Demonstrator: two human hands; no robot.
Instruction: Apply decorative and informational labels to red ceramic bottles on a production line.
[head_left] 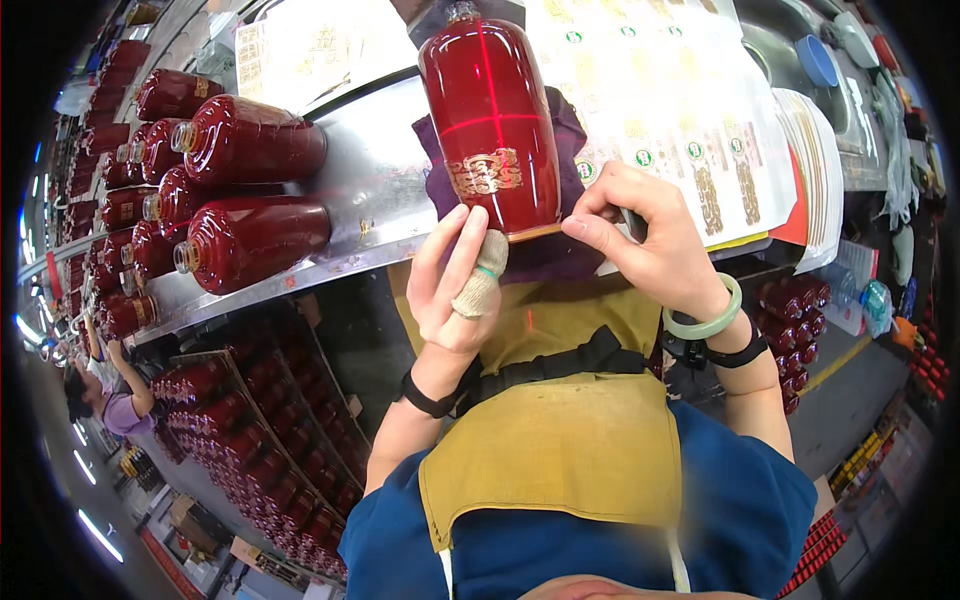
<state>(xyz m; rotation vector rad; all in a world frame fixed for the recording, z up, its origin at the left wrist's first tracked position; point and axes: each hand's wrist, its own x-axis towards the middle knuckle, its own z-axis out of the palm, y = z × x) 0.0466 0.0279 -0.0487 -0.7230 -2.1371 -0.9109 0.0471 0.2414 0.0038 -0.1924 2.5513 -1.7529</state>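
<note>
A red bottle (490, 120) lies on a purple cloth (560, 190) at the near edge of the steel bench (370, 180), its base toward the person. The left hand (450, 285), thumb wrapped in a cloth sleeve, has its fingers spread flat against the base on the left. The right hand (655, 235) has its fingers pinched together at the base's right edge. More red bottles (245, 190) lie stacked far left; sheets of gold labels (690, 110) lie right of the bottle.
</note>
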